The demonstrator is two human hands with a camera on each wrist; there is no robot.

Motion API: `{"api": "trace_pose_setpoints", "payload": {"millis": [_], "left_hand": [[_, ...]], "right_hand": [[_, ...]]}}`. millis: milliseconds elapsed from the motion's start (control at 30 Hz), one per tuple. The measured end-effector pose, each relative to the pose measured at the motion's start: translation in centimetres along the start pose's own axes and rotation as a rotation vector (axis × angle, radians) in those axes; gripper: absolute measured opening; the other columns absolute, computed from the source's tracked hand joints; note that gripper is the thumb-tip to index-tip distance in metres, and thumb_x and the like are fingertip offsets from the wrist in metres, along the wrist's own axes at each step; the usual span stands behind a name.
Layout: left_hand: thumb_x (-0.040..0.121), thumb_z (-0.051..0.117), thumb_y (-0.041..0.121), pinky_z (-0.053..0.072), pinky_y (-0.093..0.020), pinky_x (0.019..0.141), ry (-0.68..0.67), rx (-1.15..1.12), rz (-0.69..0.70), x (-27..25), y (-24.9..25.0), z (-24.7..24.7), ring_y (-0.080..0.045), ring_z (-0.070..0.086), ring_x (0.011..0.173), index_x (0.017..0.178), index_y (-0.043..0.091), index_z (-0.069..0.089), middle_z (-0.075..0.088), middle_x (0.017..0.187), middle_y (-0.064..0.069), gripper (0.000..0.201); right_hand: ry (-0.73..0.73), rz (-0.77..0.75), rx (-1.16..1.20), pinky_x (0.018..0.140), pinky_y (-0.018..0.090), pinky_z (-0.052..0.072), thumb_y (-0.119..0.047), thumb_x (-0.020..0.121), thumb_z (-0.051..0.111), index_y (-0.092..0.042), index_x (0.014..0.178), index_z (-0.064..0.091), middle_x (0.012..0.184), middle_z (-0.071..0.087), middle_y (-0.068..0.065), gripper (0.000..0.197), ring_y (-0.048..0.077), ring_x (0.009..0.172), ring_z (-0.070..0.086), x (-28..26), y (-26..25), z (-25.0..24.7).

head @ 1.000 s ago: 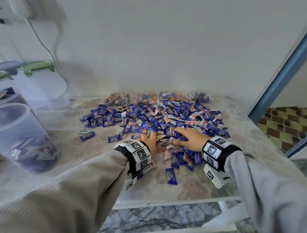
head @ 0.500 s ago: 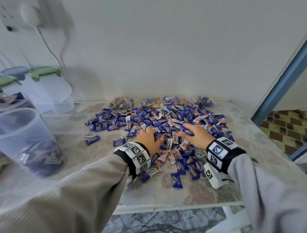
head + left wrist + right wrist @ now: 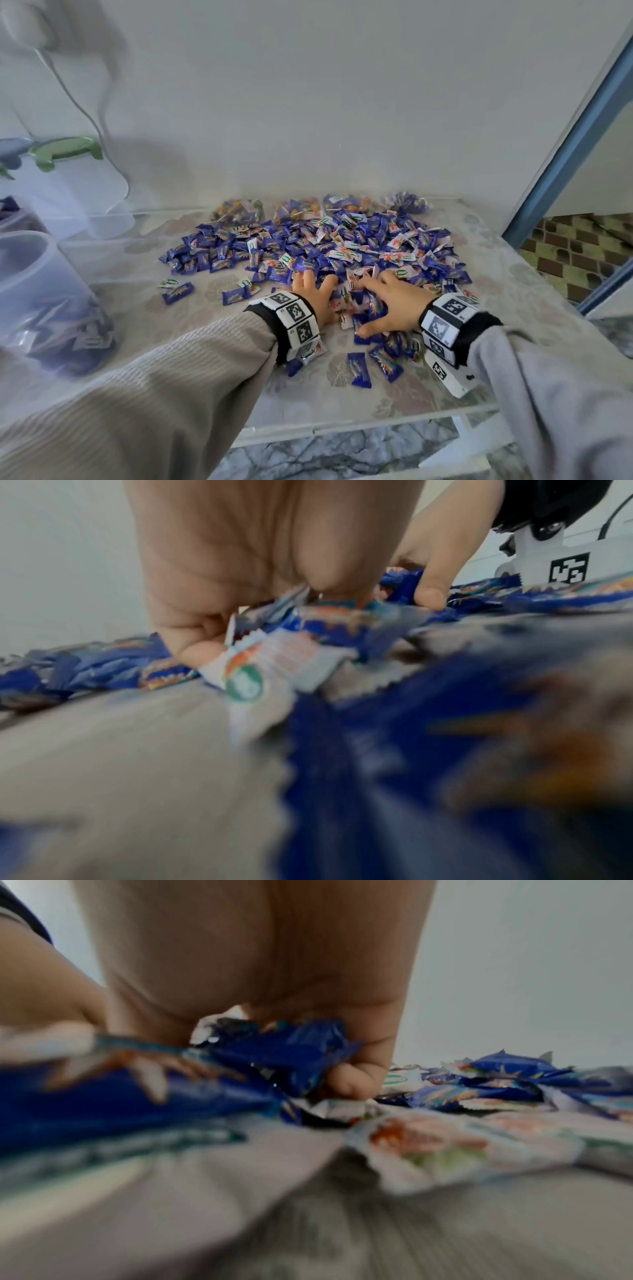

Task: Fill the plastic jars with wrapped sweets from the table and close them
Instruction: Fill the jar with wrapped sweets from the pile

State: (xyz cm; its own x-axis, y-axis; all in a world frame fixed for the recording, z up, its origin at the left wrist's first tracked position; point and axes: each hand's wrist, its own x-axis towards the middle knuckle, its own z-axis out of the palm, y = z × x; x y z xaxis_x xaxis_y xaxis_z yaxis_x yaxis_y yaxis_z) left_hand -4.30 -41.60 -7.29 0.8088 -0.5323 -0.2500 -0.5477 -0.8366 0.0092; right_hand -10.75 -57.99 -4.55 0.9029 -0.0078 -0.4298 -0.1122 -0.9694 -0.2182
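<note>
A big heap of blue and white wrapped sweets (image 3: 329,246) covers the middle of the table (image 3: 534,308). My left hand (image 3: 313,287) and right hand (image 3: 387,298) lie side by side on the heap's near edge, palms down. In the left wrist view the left hand's fingers (image 3: 195,645) curl down round wrappers (image 3: 274,658). The right wrist view shows curled fingers (image 3: 352,1080) with blue sweets (image 3: 291,1056) bunched under the palm. A clear plastic jar (image 3: 44,294) stands open at the left with some sweets in its bottom.
Green and blue lids (image 3: 65,150) sit on containers at the back left, beside a hanging white cable (image 3: 85,113). Small bags of mixed sweets (image 3: 239,210) lie along the wall. Loose sweets (image 3: 359,370) are scattered near the table's front edge (image 3: 342,428).
Both hands have drawn closer together on the heap, raking sweets in between them, and their fingers have curled in more.
</note>
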Motion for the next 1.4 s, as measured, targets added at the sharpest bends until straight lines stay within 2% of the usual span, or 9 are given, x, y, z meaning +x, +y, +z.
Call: {"api": "trace_pose_setpoints", "payload": {"millis": [100, 200, 367, 567, 767, 867, 1033, 1200, 1400], "left_hand": [[0.094, 0.047, 0.011, 0.043, -0.039, 0.065, -0.052, -0.103, 0.043, 0.8, -0.6, -1.2, -0.038, 0.058, 0.090, 0.139, 0.016, 0.020, 0.036, 0.124, -0.023, 0.053], [0.094, 0.041, 0.001, 0.036, -0.035, 0.057, -0.071, -0.189, 0.075, 1.8, -1.6, -1.6, -0.027, 0.046, 0.061, 0.135, 0.006, 0.026, 0.045, 0.089, -0.013, 0.044], [0.096, 0.036, 0.001, 0.027, -0.025, 0.045, -0.042, -0.291, 0.064, 1.9, -2.7, -2.0, -0.018, 0.038, 0.054, 0.130, 0.006, 0.034, 0.037, 0.064, -0.002, 0.034], [0.100, 0.030, 0.008, 0.035, -0.026, 0.056, 0.111, -0.544, 0.054, 0.2, -4.4, -3.6, -0.023, 0.046, 0.064, 0.133, 0.011, 0.039, 0.055, 0.087, -0.013, 0.034], [0.099, 0.033, 0.008, 0.028, -0.022, 0.049, 0.333, -0.673, 0.038, -3.7, -8.9, -8.6, -0.020, 0.041, 0.063, 0.108, 0.012, 0.047, 0.050, 0.081, -0.009, 0.017], [0.099, 0.036, 0.010, 0.026, -0.031, 0.049, 0.457, -0.741, 0.030, -7.0, -12.7, -11.9, -0.023, 0.037, 0.057, 0.093, 0.013, 0.046, 0.039, 0.062, -0.001, 0.012], [0.099, 0.033, 0.010, 0.021, -0.016, 0.033, 0.430, -0.884, -0.076, -13.8, -20.3, -15.5, -0.017, 0.026, 0.050, 0.082, 0.015, 0.045, 0.034, 0.064, -0.007, 0.022], [0.099, 0.034, 0.012, 0.025, -0.017, 0.038, 0.385, -0.608, -0.248, -17.4, -27.3, -15.5, -0.017, 0.029, 0.051, 0.079, 0.012, 0.042, 0.035, 0.061, -0.004, 0.022], [0.097, 0.041, 0.020, 0.037, -0.030, 0.090, 0.152, -0.067, -0.313, -16.5, -31.1, -13.4, -0.025, 0.050, 0.098, 0.095, 0.013, 0.050, 0.048, 0.096, -0.008, 0.012]], "right_hand": [[0.011, -0.013, 0.031, 0.093, 0.035, 0.040, -0.057, 0.083, 0.061, -0.029, 0.143, 0.027, 0.140, 0.031, 0.011, 0.074, 0.029, 0.123, 0.043, 0.3, -0.3, -0.3], [0.075, -0.046, 0.080, 0.101, 0.032, 0.033, -0.045, 0.091, 0.056, -0.022, 0.145, 0.030, 0.147, 0.035, 0.009, 0.065, 0.025, 0.132, 0.037, 0.1, -0.4, -0.8], [0.203, 0.000, 0.187, 0.097, 0.030, 0.038, -0.038, 0.096, 0.051, -0.017, 0.145, 0.033, 0.143, 0.046, 0.010, 0.056, 0.026, 0.125, 0.048, 0.0, -0.2, -1.0], [0.321, 0.006, 0.273, 0.072, 0.026, 0.041, -0.035, 0.096, 0.052, -0.017, 0.145, 0.033, 0.096, 0.061, 0.002, 0.056, 0.012, 0.086, 0.057, -0.8, -2.1, -2.5], [0.362, -0.022, 0.253, 0.086, 0.035, 0.043, -0.040, 0.095, 0.051, -0.017, 0.146, 0.031, 0.125, 0.057, 0.018, 0.060, 0.030, 0.108, 0.056, -0.9, -5.4, -4.8], [0.345, -0.048, 0.260, 0.087, 0.027, 0.041, -0.041, 0.095, 0.050, -0.018, 0.147, 0.029, 0.125, 0.056, 0.007, 0.061, 0.027, 0.116, 0.051, -0.3, -7.9, -5.6], [0.373, -0.143, 0.269, 0.104, 0.025, 0.028, -0.038, 0.094, 0.054, -0.015, 0.147, 0.031, 0.152, 0.034, 0.005, 0.062, 0.021, 0.138, 0.034, 1.0, -12.4, -6.1], [0.339, -0.178, 0.256, 0.098, 0.025, 0.032, -0.040, 0.094, 0.053, -0.017, 0.146, 0.031, 0.149, 0.038, 0.007, 0.060, 0.023, 0.133, 0.039, 2.6, -17.5, -5.9], [0.301, -0.178, 0.274, 0.105, 0.027, 0.030, -0.042, 0.094, 0.052, -0.018, 0.148, 0.027, 0.154, 0.031, 0.004, 0.064, 0.022, 0.138, 0.033, 3.8, -21.4, -5.4]]}}
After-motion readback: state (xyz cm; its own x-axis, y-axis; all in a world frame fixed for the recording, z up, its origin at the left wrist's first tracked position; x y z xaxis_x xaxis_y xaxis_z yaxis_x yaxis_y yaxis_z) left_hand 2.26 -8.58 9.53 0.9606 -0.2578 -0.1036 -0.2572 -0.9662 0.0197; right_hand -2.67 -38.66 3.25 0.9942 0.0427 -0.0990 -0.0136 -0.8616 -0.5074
